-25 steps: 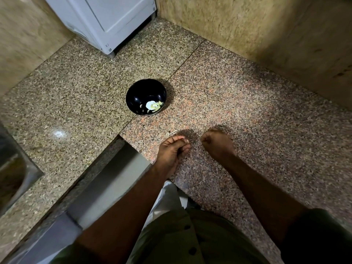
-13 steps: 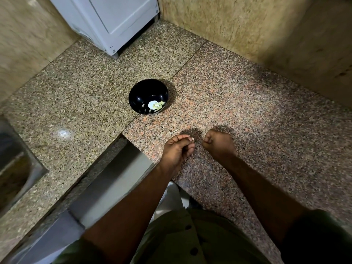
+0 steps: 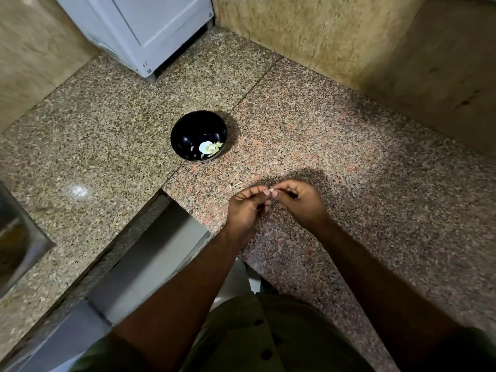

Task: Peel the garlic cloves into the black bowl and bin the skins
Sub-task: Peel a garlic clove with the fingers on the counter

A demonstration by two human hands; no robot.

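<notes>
**Both hands pinch one small garlic clove above the counter**

The left hand (image 3: 248, 208) and the right hand (image 3: 300, 201) meet fingertip to fingertip just above the speckled granite counter (image 3: 362, 170), near the person. Between them sits a garlic clove (image 3: 271, 190) — a tiny pale sliver, off-white, mostly hidden by the fingertips, so whether skin still clings to it cannot be told. The left hand's thumb and forefinger are curled in and nip the clove from the left; the right hand's fingers are bent and nip it from the right, with the rest of that hand folded under.

Farther off and to the left stands the black bowl (image 3: 188, 130), glossy and round, resting on the seam where two counter slabs meet. Inside it, toward its near right wall, lie pale yellowish-white garlic pieces (image 3: 209, 147) — one rounded piece and some smaller bits beside it. The bowl is well apart from the hands.

A thin pale scrap (image 3: 237, 184) lies on the counter just left of the hands. At the far left stands a white appliance (image 3: 150, 28); a metal sink (image 3: 18, 237) shows at the left edge
</notes>
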